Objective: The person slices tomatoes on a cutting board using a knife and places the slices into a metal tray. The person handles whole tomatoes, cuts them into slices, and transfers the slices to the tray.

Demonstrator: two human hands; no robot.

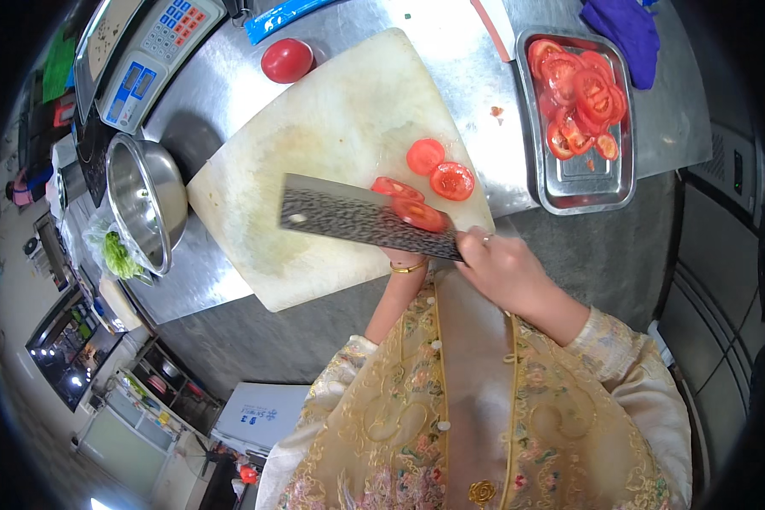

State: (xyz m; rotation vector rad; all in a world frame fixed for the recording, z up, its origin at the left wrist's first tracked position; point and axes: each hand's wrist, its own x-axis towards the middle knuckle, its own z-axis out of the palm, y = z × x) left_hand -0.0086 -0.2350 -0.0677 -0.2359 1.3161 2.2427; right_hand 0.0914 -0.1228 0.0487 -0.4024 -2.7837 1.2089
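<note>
My right hand (pixel 507 271) grips the handle end of a cleaver (pixel 338 213), whose speckled dark blade is tilted over the near part of a white cutting board (pixel 350 102). A tomato slice (pixel 417 215) lies against the blade near the grip, with another slice (pixel 392 187) at its upper edge. Behind the blade, my left hand (pixel 405 256) shows only in part below a gold bracelet's level; its fingers are hidden. Two more slices, one smooth (pixel 426 156) and one with wet seeds showing (pixel 452 181), rest on the board's right side.
A whole tomato (pixel 287 60) sits by the board's far left edge. To the right, a steel tray (pixel 577 182) holds several tomato slices, beside a purple cloth (pixel 625 41). On the left stand a steel bowl (pixel 175 197), bagged leafy greens (pixel 121 255) and a digital scale (pixel 156 70).
</note>
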